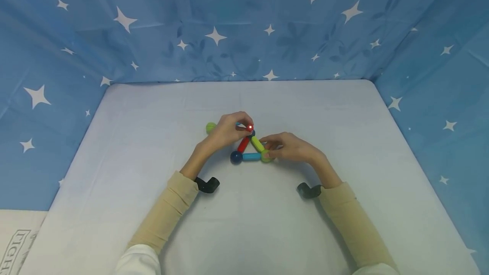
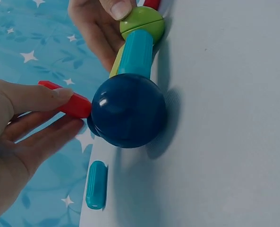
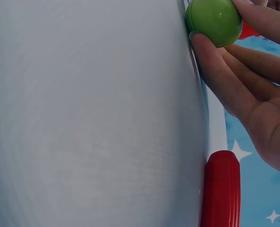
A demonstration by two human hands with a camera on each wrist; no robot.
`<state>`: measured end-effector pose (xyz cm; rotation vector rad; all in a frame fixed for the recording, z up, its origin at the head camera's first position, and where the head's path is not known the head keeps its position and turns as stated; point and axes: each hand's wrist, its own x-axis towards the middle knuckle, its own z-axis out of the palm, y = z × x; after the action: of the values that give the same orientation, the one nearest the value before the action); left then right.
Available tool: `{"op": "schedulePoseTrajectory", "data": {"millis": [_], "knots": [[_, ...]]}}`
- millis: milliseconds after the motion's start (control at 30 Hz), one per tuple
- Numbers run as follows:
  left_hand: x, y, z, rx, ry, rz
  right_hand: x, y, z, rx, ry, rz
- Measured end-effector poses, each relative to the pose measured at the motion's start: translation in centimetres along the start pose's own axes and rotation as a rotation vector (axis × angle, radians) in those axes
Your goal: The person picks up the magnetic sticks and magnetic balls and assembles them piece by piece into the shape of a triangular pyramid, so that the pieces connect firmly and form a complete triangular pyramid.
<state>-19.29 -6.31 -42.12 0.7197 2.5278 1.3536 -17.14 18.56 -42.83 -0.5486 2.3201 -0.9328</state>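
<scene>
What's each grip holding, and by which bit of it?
The left grip pinches a red plastic-looking rod around its middle; the right grip holds a green plastic-looking ball by its sides.

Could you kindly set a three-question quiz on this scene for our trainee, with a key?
1. What does the left hand pinch?
2. True or false: the right hand holds a green ball.
3. Fill the gap: in the head view, a ____ rod links that green ball to the dark blue ball nearer the person.

Key:
1. A red rod.
2. True.
3. Light blue.
</scene>
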Motion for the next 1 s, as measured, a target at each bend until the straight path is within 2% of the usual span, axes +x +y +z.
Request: {"op": "schedulePoseTrajectory", "data": {"millis": [433,567,700,800,900,1000], "knots": [[-0.4,-0.1,0.3,-0.050,0.003,-0.012,0.2,0.0,-0.3,-0.006,-0.024,-0.025],[-0.3,-0.3,0.1,-0.065,-0.017,0.003,0.2,0.0,-0.4,-0.010,-0.018,-0.027],[-0.3,-0.7,-1.0,-0.023,-0.019,0.011,0.4,-0.1,-0.4,-0.019,-0.015,-0.050],[-0.4,-1.1,-2.2,0.033,-0.001,-0.001,0.4,-0.3,-0.4,-0.034,-0.009,-0.036],[-0.3,-1.4,-3.2,0.095,0.014,-0.040,0.3,-0.3,-0.4,-0.044,-0.008,-0.001],[-0.2,-1.6,-3.8,0.156,0.031,-0.091,0.3,-0.3,-0.3,-0.049,-0.016,-0.004]]}}
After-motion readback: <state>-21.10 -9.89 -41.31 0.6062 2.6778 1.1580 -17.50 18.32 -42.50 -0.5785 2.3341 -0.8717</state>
